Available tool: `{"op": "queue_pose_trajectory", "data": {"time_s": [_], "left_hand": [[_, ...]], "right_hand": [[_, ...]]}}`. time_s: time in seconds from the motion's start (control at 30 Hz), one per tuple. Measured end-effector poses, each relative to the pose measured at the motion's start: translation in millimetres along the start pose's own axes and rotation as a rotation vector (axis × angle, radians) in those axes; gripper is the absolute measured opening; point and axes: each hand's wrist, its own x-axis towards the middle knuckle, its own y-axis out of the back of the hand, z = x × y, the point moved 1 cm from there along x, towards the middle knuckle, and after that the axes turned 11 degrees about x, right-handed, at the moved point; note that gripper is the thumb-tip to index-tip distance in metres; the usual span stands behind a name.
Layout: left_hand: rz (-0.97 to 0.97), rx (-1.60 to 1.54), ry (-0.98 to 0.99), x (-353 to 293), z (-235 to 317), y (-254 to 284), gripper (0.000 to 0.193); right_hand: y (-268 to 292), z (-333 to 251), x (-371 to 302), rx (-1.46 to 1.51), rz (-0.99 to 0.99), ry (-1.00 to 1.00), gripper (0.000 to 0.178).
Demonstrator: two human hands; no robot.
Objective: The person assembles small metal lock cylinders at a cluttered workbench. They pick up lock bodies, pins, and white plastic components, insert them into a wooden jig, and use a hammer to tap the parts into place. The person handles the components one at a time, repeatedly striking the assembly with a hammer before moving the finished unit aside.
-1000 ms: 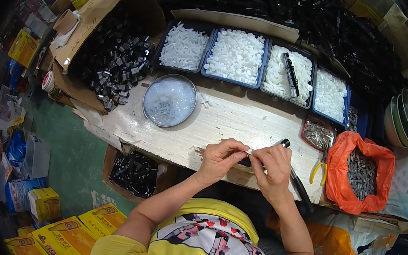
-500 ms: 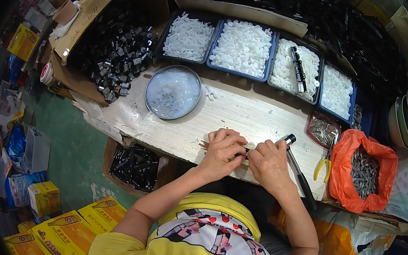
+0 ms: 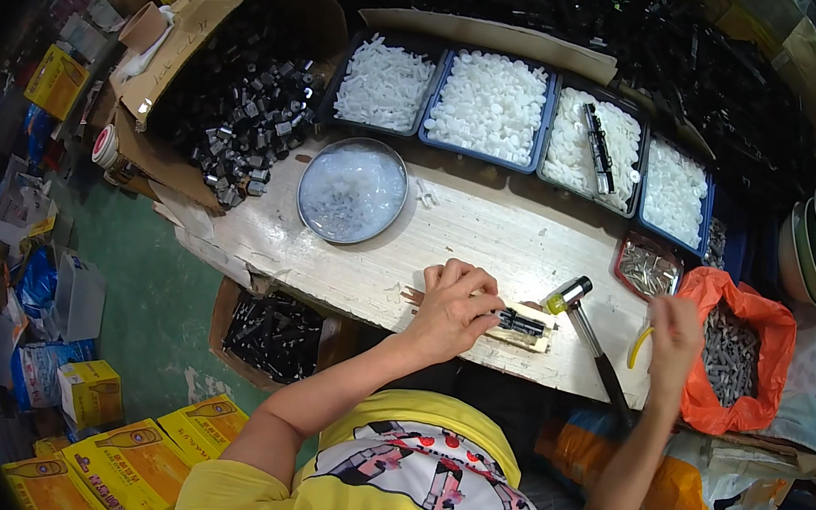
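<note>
My left hand [image 3: 460, 311] is closed over the left end of a black part [image 3: 525, 324] with shiny metal bits, which lies on a small wooden block [image 3: 529, 343] near the table's front edge. Its fingertips partly hide the part. My right hand [image 3: 676, 338] is in the air beside the orange-red plastic bag [image 3: 680, 387] of grey metal pieces; motion blurs its fingers, and whether it holds anything is hidden. Between the hands lies a hammer [image 3: 589, 326] with a yellow-ended head. Yellow-handled pliers [image 3: 639, 346] lie close to my right hand, partly covered.
Along the back stand trays of white plastic parts [image 3: 488, 106], one with a black part [image 3: 596, 148] on top. A red dish of metal pins [image 3: 648, 266] sits at right. At left are a round metal dish [image 3: 353, 190] and a cardboard box of dark metal pieces [image 3: 251, 126].
My right hand has left the black part and moved right, toward the bag. The part and wooden block now show. My left hand stays in place.
</note>
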Motion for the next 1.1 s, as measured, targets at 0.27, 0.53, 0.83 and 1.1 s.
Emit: {"op": "queue_pose_trajectory", "data": {"time_s": [0.27,0.53,0.83,1.1], "left_hand": [[-0.074,0.035,-0.118,2,-7,-1,0.012],[0.202,0.405,0.039,43,-58,30,0.014],[-0.422,1.089,-0.184,97,-68,26,0.01],[-0.036,0.499,-0.165,83,-82,26,0.011]], "right_hand": [[94,128,-30,-0.822,0.161,-0.357,0.027],[79,121,-19,-0.55,0.22,-0.281,0.018],[74,116,-16,-0.618,0.229,-0.329,0.018],[75,133,-19,-0.439,0.321,-0.318,0.017]]}}
